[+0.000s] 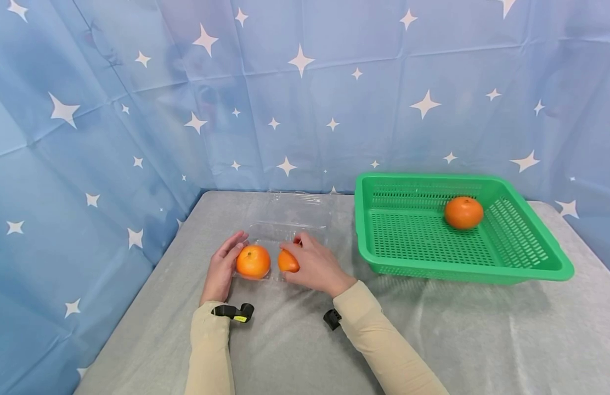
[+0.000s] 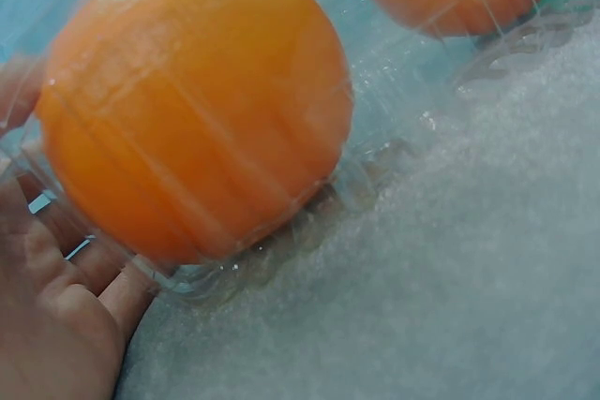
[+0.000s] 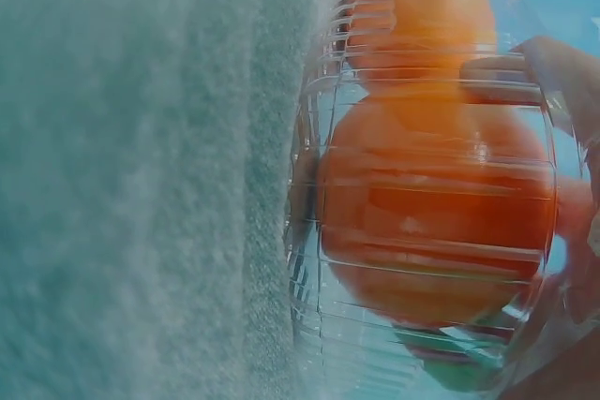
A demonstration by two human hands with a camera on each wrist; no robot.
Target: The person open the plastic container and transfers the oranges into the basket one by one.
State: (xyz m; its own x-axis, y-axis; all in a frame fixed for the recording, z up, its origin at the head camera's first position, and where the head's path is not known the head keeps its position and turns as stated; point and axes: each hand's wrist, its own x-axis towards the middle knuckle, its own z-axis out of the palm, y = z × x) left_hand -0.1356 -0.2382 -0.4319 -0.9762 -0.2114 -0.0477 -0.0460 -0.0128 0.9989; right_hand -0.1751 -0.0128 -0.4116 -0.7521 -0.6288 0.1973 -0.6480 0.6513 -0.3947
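Observation:
A clear plastic clamshell box [image 1: 300, 213] lies on the grey cloth with its lid folded back toward the curtain. Two oranges are in its near half. My left hand [image 1: 221, 272] rests along the box's left side, fingers nearly straight, beside the left orange [image 1: 253, 261]. In the left wrist view that orange [image 2: 202, 110] shows through the ribbed wall, fingers behind it. Over the right part of the box, my right hand [image 1: 317, 265] grips the second orange [image 1: 287, 261] between thumb and fingers. The right wrist view shows this orange [image 3: 431, 203] inside the wall.
To the right stands a green plastic basket [image 1: 465, 270] with mesh sides, holding one orange [image 1: 463, 213]. A blue curtain with white stars [image 1: 305, 109] hangs along the back and left edges of the cloth-covered table [image 1: 448, 334].

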